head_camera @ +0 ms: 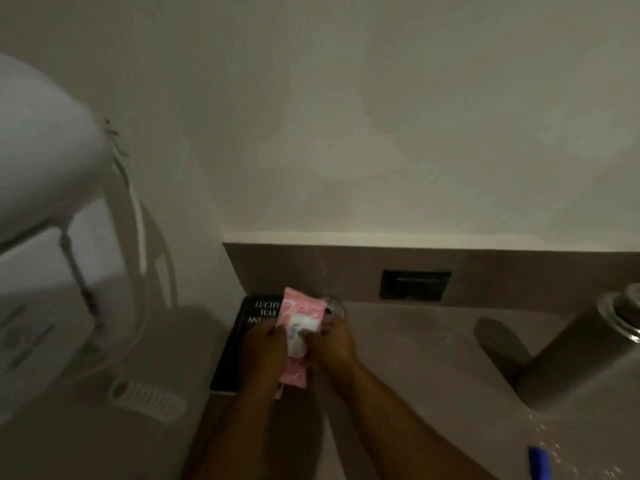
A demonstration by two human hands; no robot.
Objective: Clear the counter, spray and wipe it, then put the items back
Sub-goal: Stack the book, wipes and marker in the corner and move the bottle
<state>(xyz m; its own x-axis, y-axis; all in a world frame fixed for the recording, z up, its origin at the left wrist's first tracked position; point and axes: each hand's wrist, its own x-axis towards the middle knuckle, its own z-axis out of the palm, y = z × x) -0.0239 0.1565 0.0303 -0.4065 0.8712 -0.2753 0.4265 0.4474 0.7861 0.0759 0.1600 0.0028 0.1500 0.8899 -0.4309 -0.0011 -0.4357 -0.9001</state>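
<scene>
Dim counter (433, 358), both hands (298, 344) around blurred pink packet (300, 317), book (242, 341) half hidden

Dim room, plain pale wall (381, 116)

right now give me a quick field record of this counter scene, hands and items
left hand: grips the pink and white packet
right hand: on the packet's right side, also around a clear glass, grip unclear
black book with white lettering: flat on the grey counter, partly under the left hand
black wall plate: on the backsplash
steel cylinder: lying at right
blue object: at bottom right edge
</scene>
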